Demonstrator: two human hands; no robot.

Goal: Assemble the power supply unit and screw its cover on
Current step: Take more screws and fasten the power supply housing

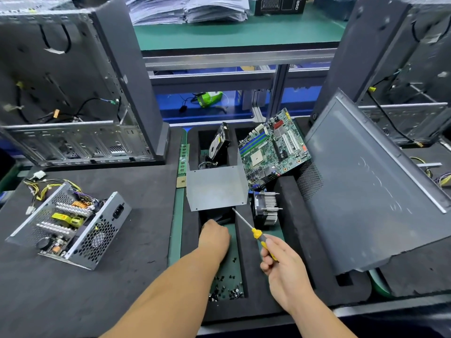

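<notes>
The open power supply unit (70, 223) lies on the black mat at the left, its circuit board and yellow wires exposed. Its bent grey metal cover (214, 189) rests across the foam tray (258, 306) in the middle. My left hand (214, 237) reaches down into a tray slot just below the cover; its fingers are curled and hidden, so what they hold cannot be seen. Several small black screws (227, 286) lie in that same slot nearer me. My right hand (283, 262) grips a yellow-handled screwdriver (246, 224), whose tip points up-left toward the cover's lower edge.
A green motherboard (273, 147) leans in the tray behind the cover, with a hard drive (219, 142) to its left and a heatsink fan (266, 208) to the right. A grey case side panel (371, 191) leans at the right. Open computer cases (73, 93) stand at both sides.
</notes>
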